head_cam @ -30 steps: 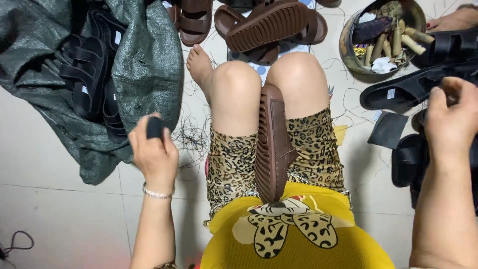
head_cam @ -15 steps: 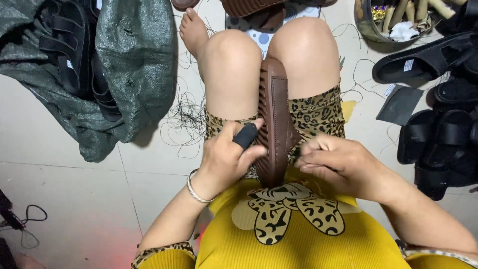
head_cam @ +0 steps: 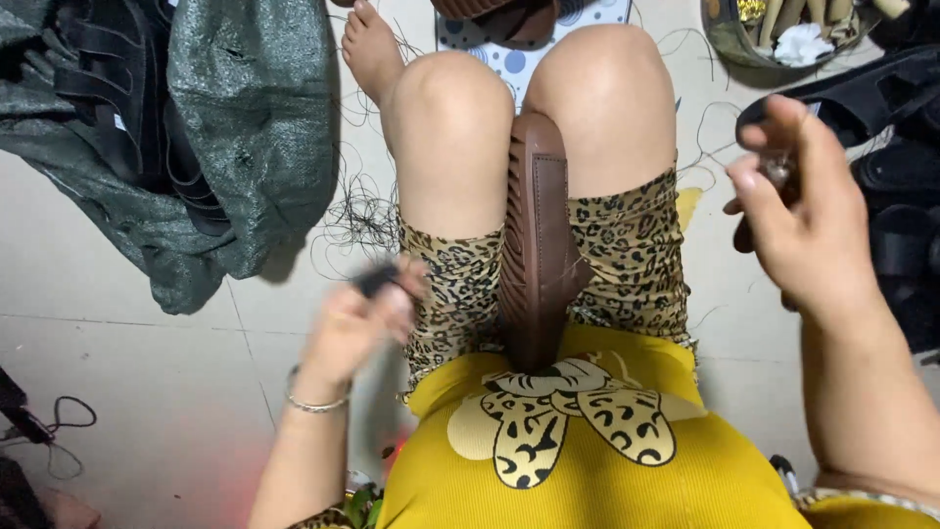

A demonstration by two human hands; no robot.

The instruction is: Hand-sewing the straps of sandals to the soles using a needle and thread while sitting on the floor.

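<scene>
A brown sandal sole (head_cam: 537,235) stands on edge, clamped between my knees, ribbed side to the left. My left hand (head_cam: 357,323) is blurred beside my left thigh, fingers closed on a small black object (head_cam: 377,278). My right hand (head_cam: 798,211) is raised to the right of my right knee, fingers pinched around a small shiny tool (head_cam: 778,171) with thin thread trailing toward the sole. A bracelet sits on my left wrist.
A grey-green woven sack (head_cam: 225,127) holding black sandals lies at the left. More black sandals (head_cam: 881,108) pile at the right edge. A bowl of spools and scraps (head_cam: 783,39) sits top right. Loose black threads (head_cam: 362,211) litter the tiled floor (head_cam: 127,392). A black cable (head_cam: 59,421) lies lower left.
Both hands left the sole: my left hand dropped down-left with the black object, my right hand pulled out and up to the right. The view moved closer.
</scene>
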